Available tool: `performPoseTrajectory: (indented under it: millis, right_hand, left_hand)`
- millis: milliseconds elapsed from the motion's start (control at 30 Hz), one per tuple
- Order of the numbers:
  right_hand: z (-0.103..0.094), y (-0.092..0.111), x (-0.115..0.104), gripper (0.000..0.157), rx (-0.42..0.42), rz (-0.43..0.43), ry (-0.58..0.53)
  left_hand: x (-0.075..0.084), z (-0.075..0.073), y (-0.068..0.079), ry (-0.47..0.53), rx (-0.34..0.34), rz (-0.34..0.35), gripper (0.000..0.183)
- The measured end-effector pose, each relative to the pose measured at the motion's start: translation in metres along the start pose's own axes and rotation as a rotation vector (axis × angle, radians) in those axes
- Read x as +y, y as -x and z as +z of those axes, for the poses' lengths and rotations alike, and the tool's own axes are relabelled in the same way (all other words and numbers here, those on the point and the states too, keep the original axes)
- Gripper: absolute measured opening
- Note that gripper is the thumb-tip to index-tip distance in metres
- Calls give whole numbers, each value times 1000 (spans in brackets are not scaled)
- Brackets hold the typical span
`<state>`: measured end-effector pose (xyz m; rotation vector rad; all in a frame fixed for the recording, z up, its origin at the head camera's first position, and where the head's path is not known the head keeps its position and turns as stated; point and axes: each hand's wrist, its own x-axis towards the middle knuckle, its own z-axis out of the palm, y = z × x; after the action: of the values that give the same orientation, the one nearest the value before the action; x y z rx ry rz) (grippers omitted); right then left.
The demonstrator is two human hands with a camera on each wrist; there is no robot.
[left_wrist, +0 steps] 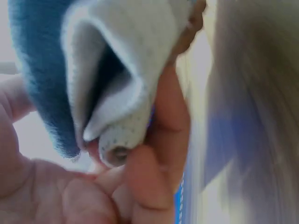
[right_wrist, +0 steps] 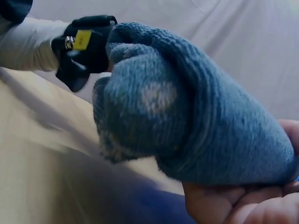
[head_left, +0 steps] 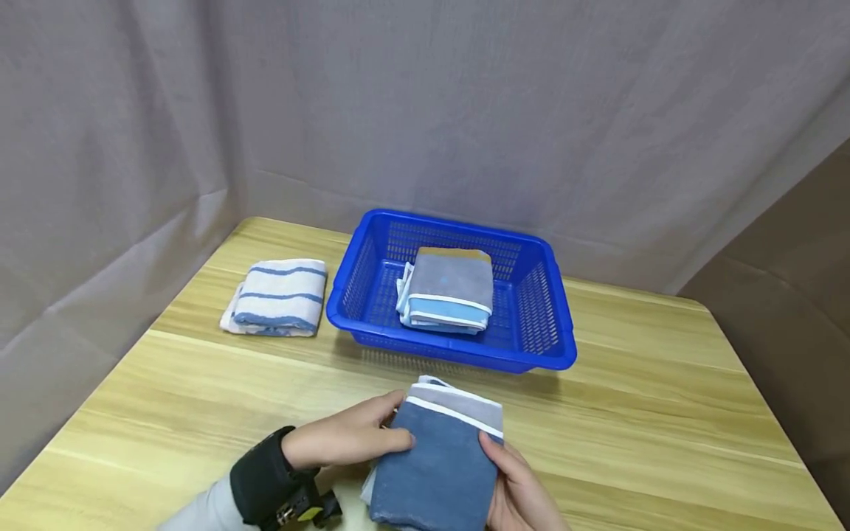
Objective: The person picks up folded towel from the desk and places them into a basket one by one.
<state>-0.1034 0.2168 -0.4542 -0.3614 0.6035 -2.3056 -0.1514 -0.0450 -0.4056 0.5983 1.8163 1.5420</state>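
A folded dark blue towel (head_left: 434,464) with a grey end band and white stripes is held up near the table's front by both hands. My left hand (head_left: 355,435) grips its left side, thumb on the top face and fingers underneath. On the right edge, my right hand (head_left: 521,483) pinches it the same way. In the left wrist view, the left fingers curl round pale inner folds (left_wrist: 126,84) of the towel. The right wrist view shows its thick rolled blue fold (right_wrist: 219,121), with right-hand fingers (right_wrist: 247,203) beneath.
Beyond the hands stands a blue plastic basket (head_left: 458,355) with a folded grey and light blue towel (head_left: 454,280) inside. Left of the basket, a folded white towel with blue stripes (head_left: 279,295) lies on the wooden table (head_left: 664,413). Grey cloth (head_left: 465,110) hangs behind.
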Motion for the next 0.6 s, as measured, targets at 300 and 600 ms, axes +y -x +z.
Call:
performPoseTrajectory:
  millis: [300,600]
  right_hand:
    - [4,1,-7,39,192,32,116]
    - [-6,7,-1,38,97,113,83]
  left_hand:
    - [-6,3,-1,74,58,39,56]
    - [-16,10,12,31,183,100,51]
